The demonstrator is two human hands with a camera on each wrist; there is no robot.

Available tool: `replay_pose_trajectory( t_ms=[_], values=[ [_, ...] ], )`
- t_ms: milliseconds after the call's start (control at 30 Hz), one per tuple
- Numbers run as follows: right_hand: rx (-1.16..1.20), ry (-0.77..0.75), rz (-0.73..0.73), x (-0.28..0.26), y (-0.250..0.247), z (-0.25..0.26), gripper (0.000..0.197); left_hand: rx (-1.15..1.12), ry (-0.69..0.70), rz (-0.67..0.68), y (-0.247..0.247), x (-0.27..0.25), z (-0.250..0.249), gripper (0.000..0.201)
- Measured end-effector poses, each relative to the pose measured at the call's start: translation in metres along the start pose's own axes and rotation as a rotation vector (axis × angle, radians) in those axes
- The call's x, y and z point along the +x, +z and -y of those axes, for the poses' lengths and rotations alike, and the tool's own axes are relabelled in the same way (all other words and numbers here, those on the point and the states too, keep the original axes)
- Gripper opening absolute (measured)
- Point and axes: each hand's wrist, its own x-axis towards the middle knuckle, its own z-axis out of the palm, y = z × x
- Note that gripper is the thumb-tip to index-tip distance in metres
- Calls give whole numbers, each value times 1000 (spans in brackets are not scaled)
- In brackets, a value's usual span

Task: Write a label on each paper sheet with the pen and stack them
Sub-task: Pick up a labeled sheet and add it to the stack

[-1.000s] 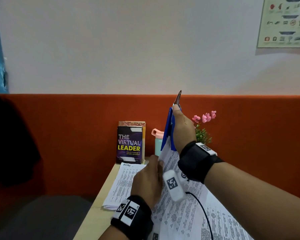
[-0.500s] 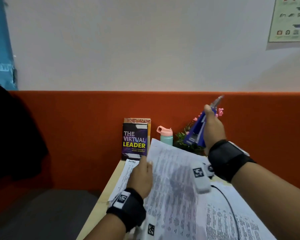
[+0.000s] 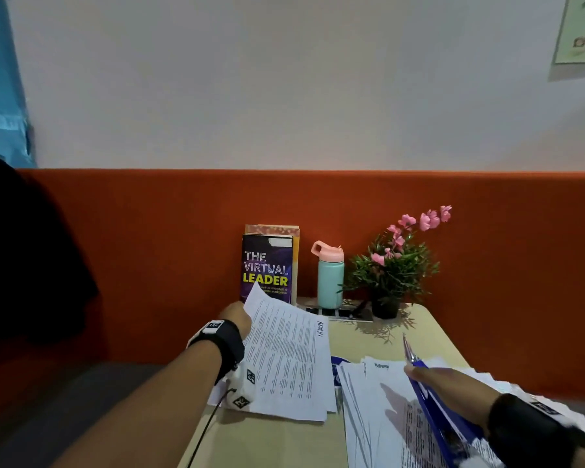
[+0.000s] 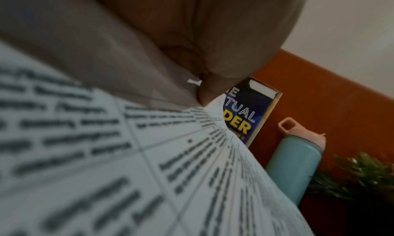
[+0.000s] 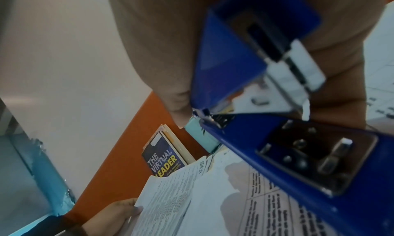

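Note:
A printed paper sheet [image 3: 284,359] with a handwritten label at its top edge lies tilted on the left stack [image 3: 294,412]. My left hand [image 3: 237,315] pinches its far left edge; the left wrist view shows the thumb on the sheet [image 4: 106,155]. My right hand [image 3: 450,386] hovers over the loose right pile of sheets [image 3: 368,400]. It grips a pen [image 3: 408,352], tip pointing away from me, together with a blue stapler [image 3: 429,403]. The stapler [image 5: 298,155] hangs agape in the right wrist view, where the pen is hidden.
At the back of the tan table [image 3: 274,440] stand a book [image 3: 267,268], a teal bottle with a pink lid [image 3: 331,278] and a potted plant [image 3: 392,265], against an orange partition [image 3: 149,248]. A blue round object [image 3: 339,363] peeks out between the two piles.
The sheet, held upright in front of me a second ago, has swung left and down onto the left stack. My right hand with pen and stapler dropped to the right pile.

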Motion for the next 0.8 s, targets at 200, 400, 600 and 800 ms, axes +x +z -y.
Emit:
replay_pose_trajectory(
  t_ms=[200,400,600,800],
  values=[
    [-7,-18,-42,9,12,-6,47,12,-36,-169,6,-9,2,48],
    [-65,-64,-117,13,25,-6,32,-266,306,178,19,-93,-66,13],
    [89,-10,-178,16,22,-15,31,10,407,581,81,-151,-118,34],
    [337,27,-205,12,17,-28,32,292,424,440,109,-156,-148,56]
  ],
)
